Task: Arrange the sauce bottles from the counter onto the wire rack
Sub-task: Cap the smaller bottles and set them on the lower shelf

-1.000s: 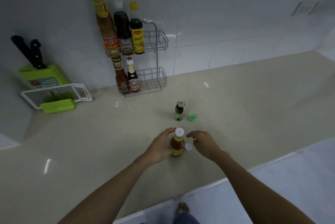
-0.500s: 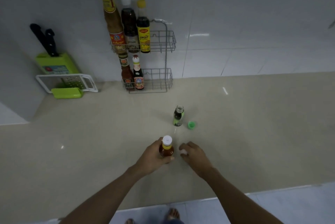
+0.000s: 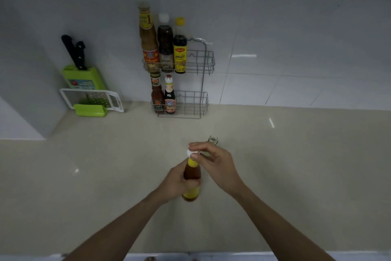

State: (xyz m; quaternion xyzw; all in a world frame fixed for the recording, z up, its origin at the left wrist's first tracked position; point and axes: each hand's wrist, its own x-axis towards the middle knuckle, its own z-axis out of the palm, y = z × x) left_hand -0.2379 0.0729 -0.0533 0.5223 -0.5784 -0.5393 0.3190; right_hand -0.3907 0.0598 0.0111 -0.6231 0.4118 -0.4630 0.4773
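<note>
Gripping the amber sauce bottle (image 3: 192, 176) around its body, the left hand (image 3: 177, 182) is wrapped shut on the glass, and the bottle is held upright over the beige counter (image 3: 105, 176); whether its base touches the surface cannot be told. The right hand (image 3: 215, 165) is set over the bottle's neck, with thumb and fingertips (image 3: 194, 156) pinched together on the white cap (image 3: 189, 152) at the top. Just behind the right hand, the open mouth of a small uncapped bottle (image 3: 213, 139) is seen standing on the counter, the rest of it hidden by the hand. Farther back, against the tiled wall, a two-tier wire rack (image 3: 201, 83) is placed. On its lower tier two short bottles (image 3: 164, 97) are stood side by side at the left end, the right part of the shelf being bare. On the upper tier three tall bottles (image 3: 165, 47) are lined up, again at the left. Well to the left of the rack, a green knife block (image 3: 83, 78) with two black handles is leaned at the wall, and a white grater (image 3: 93, 100) with a green base is laid in front of it.
</note>
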